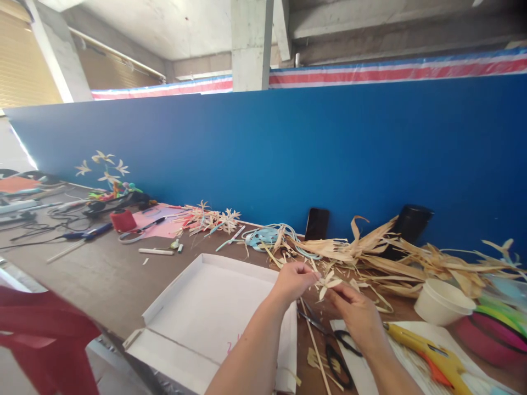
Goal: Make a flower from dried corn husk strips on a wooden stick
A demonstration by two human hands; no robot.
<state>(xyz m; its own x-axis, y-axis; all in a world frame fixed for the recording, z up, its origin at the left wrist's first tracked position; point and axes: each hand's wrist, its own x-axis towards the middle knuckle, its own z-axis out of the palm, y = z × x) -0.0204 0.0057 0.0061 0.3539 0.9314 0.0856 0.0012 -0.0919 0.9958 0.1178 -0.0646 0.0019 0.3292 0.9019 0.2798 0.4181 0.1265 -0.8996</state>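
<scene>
A small pale flower of dried husk strips [328,282] is held up between my two hands, above the table's right part. My left hand [295,281] pinches it from the left, thumb and index finger closed at its edge. From the right, the fingers of my right hand [353,307] are closed on a lower petal. Black-handled scissors [340,365] lie below the hands. A thin pale stick [315,343] runs beside them. The open white box [222,291] is under my left forearm.
Loose dried husks [362,249] pile along the blue partition [263,148]. A yellow glue gun [428,351], a white cup [442,302] and a pink container [489,334] are at right. A phone [317,223] leans at the back. Finished husk flowers [224,220] lie farther left.
</scene>
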